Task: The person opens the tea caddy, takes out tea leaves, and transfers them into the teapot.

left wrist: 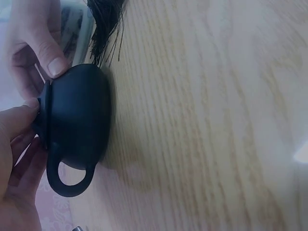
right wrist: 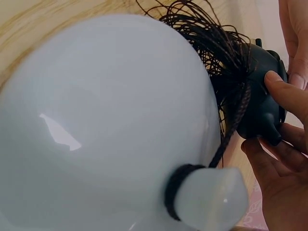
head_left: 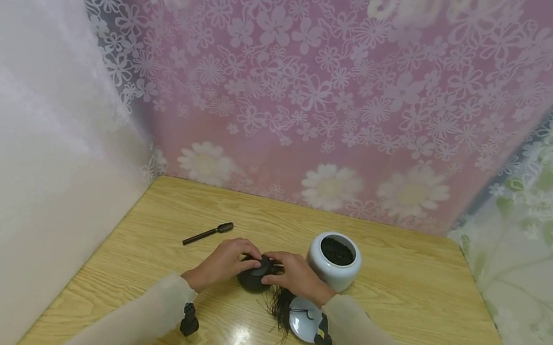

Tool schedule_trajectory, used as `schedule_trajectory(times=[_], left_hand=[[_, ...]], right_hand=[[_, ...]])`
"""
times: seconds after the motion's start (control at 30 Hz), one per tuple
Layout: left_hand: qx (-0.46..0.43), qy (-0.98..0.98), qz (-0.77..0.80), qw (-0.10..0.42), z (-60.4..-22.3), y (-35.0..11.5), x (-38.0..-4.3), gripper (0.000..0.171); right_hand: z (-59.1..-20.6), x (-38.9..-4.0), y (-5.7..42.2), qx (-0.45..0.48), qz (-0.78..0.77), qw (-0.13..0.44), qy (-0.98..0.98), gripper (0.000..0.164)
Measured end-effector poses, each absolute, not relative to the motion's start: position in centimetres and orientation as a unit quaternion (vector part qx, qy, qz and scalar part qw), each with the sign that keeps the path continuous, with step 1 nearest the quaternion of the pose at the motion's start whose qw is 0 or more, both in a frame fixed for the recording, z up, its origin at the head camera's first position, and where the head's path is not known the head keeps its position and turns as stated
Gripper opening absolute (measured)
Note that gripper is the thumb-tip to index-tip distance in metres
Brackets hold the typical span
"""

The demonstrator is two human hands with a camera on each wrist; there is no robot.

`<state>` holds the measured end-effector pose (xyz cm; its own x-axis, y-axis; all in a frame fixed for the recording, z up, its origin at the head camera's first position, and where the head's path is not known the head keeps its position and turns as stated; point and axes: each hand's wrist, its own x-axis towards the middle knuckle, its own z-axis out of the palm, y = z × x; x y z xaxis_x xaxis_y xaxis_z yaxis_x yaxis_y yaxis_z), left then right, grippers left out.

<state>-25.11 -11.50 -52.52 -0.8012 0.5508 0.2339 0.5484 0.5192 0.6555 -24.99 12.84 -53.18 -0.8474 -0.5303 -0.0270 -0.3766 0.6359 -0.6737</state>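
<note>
A small black teapot (head_left: 251, 282) stands on the wooden table between both hands, its lid (left wrist: 44, 115) seated on top. My left hand (head_left: 224, 261) pinches the lid's knob with thumb and fingers, as the left wrist view shows. On the spout side, my right hand (head_left: 299, 276) grips the pot, its thumb against the body and its fingers around the spout (right wrist: 272, 134). The teapot's loop handle (left wrist: 70, 190) points away from the right hand. Just beside the right wrist lies a white porcelain jar lid (right wrist: 106, 106) with a dark tassel (right wrist: 211, 38) tied to its knob.
An uncovered white jar (head_left: 333, 276) filled with dark tea leaves (head_left: 337, 251) stands behind the right hand. A dark slim tea scoop (head_left: 208, 234) lies at the back left. Patterned cloth (head_left: 313, 85) hangs behind the wooden table (head_left: 395, 302) and along its sides.
</note>
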Motion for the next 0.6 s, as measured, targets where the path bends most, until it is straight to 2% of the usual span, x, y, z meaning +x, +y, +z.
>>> schedule_trajectory(times=[0.33,0.6], left_hand=[[0.314,0.871,0.377,-0.009,-53.2,-11.7,-25.1,0.015],[0.316,0.865,0.389,-0.019,-52.6,-12.0,-25.5,0.015]], right_hand=[[-52.7,-24.8,12.8,-0.250,-0.338,0.115,0.900,0.067],[-49.4,-24.5,13.7,-0.236,-0.356,0.113,0.897,0.070]])
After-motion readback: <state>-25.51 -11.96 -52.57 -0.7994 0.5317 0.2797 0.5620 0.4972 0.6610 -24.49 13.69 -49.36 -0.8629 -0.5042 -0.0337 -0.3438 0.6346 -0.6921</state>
